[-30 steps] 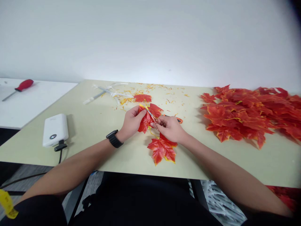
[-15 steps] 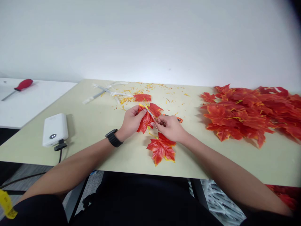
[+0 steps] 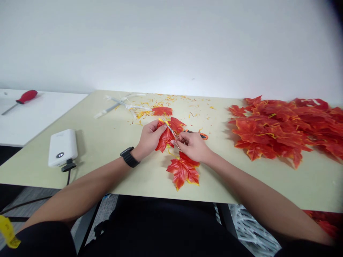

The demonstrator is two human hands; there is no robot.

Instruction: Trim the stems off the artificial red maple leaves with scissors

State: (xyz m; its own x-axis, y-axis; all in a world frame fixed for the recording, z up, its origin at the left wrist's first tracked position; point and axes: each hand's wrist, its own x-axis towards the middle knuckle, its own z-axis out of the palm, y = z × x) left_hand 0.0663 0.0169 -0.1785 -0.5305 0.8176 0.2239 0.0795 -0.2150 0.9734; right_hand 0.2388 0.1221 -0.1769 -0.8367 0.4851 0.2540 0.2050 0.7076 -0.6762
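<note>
My left hand (image 3: 150, 136) pinches a red artificial maple leaf (image 3: 164, 139) with yellow edges near the middle of the table. Small scissors (image 3: 173, 132) with coppery handles are gripped in my right hand (image 3: 193, 144). Their blades lie across the held leaf, close to my left thumb. A yellow stem links it to another red maple leaf (image 3: 183, 172) hanging down toward the table's front edge. Just behind my right hand rests a tool with an orange and black handle (image 3: 204, 136), partly hidden. A red leaf piece (image 3: 162, 111) lies beyond my left hand.
A large heap of red maple leaves (image 3: 270, 128) covers the right side of the table (image 3: 107, 142). Yellow clippings (image 3: 144, 114) and clear plastic strips (image 3: 120, 103) lie at the back. A white power bank (image 3: 63, 147) with a cable stands left; a red-handled screwdriver (image 3: 27, 96) lies farther left.
Both hands stay almost in place. The scissors and my right hand have shifted very slightly left, and the hanging leaf has moved a touch lower.
</note>
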